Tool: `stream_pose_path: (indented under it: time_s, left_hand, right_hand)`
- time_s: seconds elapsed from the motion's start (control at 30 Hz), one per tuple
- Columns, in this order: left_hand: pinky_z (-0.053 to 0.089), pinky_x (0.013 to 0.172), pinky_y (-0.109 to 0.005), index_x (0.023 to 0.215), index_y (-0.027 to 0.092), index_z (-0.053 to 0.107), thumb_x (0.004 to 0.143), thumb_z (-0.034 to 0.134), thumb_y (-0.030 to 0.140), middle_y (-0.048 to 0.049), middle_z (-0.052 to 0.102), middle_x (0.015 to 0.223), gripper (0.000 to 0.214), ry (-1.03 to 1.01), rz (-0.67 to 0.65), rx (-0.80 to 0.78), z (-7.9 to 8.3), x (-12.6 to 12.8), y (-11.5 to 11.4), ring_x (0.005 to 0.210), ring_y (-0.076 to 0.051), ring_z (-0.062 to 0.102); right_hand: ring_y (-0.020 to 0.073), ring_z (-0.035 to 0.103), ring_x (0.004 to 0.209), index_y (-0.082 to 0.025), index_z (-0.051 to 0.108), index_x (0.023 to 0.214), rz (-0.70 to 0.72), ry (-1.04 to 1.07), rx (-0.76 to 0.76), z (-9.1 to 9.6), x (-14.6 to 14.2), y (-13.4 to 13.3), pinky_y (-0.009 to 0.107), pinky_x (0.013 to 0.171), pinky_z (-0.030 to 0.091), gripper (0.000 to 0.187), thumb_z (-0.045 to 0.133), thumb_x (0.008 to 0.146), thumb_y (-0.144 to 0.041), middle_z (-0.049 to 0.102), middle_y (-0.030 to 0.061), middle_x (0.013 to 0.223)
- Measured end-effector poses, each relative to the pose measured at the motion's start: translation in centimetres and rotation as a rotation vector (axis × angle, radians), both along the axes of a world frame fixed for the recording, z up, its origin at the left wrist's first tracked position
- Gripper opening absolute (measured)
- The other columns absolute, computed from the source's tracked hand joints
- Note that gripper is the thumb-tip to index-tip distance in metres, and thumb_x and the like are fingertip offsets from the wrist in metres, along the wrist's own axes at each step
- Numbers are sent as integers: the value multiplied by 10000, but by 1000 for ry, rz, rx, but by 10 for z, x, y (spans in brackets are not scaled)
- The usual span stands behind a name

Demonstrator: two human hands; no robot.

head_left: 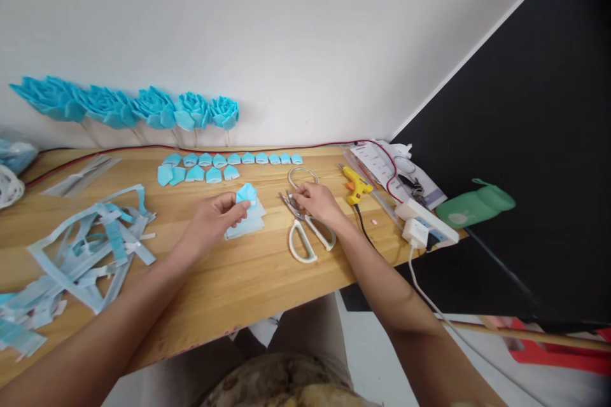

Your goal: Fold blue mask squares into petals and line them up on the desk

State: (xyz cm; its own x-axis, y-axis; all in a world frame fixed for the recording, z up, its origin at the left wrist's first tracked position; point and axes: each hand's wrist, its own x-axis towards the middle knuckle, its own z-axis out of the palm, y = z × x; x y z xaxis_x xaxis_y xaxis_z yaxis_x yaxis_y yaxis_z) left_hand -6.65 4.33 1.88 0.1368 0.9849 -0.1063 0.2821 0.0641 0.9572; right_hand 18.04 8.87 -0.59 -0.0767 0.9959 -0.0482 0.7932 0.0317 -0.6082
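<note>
My left hand [219, 211] pinches a folded blue fabric petal [246, 193] between thumb and fingers, above the table. Under it lie several flat pale blue fabric pieces [245, 224]. My right hand [312, 200] is closed over the blades of white-handled scissors [301, 241], which lie on the table. Its fingertips are together, and what they hold is too small to tell. Just behind these fingers is a thin pale ring [303, 170], perhaps a tape roll. Folded blue petals [233, 158] lie in two rows beyond my hands.
Blue fabric flowers [155, 108] on sticks lean against the wall. Cut blue strips [95, 254] are heaped at left. A yellow glue gun [356, 184], papers [375, 162], a white power strip [429, 222] and a green pouch [477, 205] are at right. Cords cross the table.
</note>
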Motion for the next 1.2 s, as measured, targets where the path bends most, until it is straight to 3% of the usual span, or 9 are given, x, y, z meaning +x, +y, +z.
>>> stream_pose_path:
  time_s: [0.27, 0.43, 0.57, 0.7, 0.8, 0.93, 1.2]
  left_hand:
    - [358, 524, -227, 610, 184, 537, 726, 610, 474, 25, 519, 570, 321, -39, 0, 6, -5, 0, 1, 545, -111, 449]
    - [351, 516, -226, 598, 185, 527, 731, 597, 476, 23, 508, 554, 328, -23, -6, 9, -3, 0, 1, 541, -112, 447]
    - [351, 508, -227, 593, 183, 528, 726, 584, 477, 26, 501, 547, 327, -41, -31, 8, -2, 1, 0, 523, -107, 440]
    - [358, 512, -221, 610, 179, 534, 725, 588, 469, 29, 507, 561, 317, -36, -57, -4, -4, 1, 1, 527, -102, 445]
    - [347, 508, -219, 620, 183, 518, 733, 569, 464, 38, 478, 562, 307, -21, -77, 11, -5, 0, 1, 528, -101, 433]
    - [288, 489, -218, 602, 189, 469, 746, 531, 441, 49, 389, 556, 296, 52, -86, 73, -7, -1, 2, 532, -101, 373]
    - [237, 506, -233, 592, 191, 418, 764, 496, 409, 47, 316, 580, 288, 175, -113, 156, -7, 0, -1, 554, -104, 317]
  right_hand:
    - [143, 605, 636, -199, 586, 798, 26, -131, 104, 2, -4, -3, 239, 603, 381, 79, 524, 839, -226, 682, 18, 700]
    - [127, 565, 511, -212, 565, 886, 41, 7, 57, 3, -2, -4, 243, 561, 397, 99, 480, 882, -264, 660, -9, 645]
    - [107, 538, 492, -215, 537, 865, 77, 259, 109, 22, -3, -10, 230, 531, 407, 148, 489, 894, -352, 610, -34, 628]
    - [98, 552, 561, -206, 529, 832, 353, 462, 4, 52, -18, -23, 219, 542, 416, 200, 537, 875, -402, 612, -24, 686]
    - [93, 538, 582, -199, 564, 812, 478, 322, 66, 68, -33, -28, 219, 574, 391, 169, 546, 878, -353, 607, -28, 676]
    - [92, 505, 583, -200, 604, 799, 559, 83, 151, 73, -45, -24, 222, 562, 318, 140, 569, 868, -318, 596, -39, 654]
    - [91, 510, 583, -210, 622, 818, 649, -26, 138, 76, -45, -17, 230, 571, 285, 90, 572, 865, -268, 619, -44, 668]
